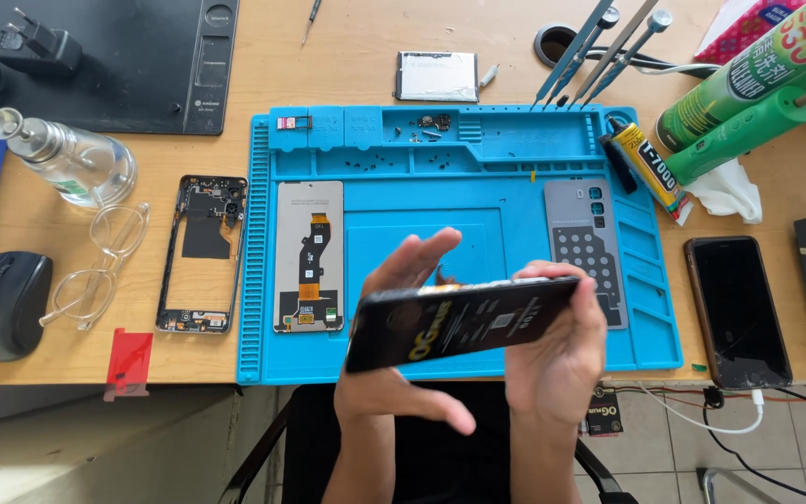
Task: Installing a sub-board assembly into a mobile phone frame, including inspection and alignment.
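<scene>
A black computer mouse is sitting at the far left of the wooden desk, with a clear glass bottle lying behind it and a pair of clear glasses resting just beside them. A bare phone frame is lying next, close to the left edge of the blue work mat, and a phone screen is lying face down on the mat with its orange ribbon showing. In front of the mat the left hand is cupping the lower left end of a flat black box, fingers spread and half open, thumb beneath it. The box is hanging tilted in the air above the near edge of the mat. The right hand is gripping its right end, fingers curled over the top edge. Further right a grey phone back cover is lying on the mat, and a dark phone is resting on the desk, a white cable plugged in.
</scene>
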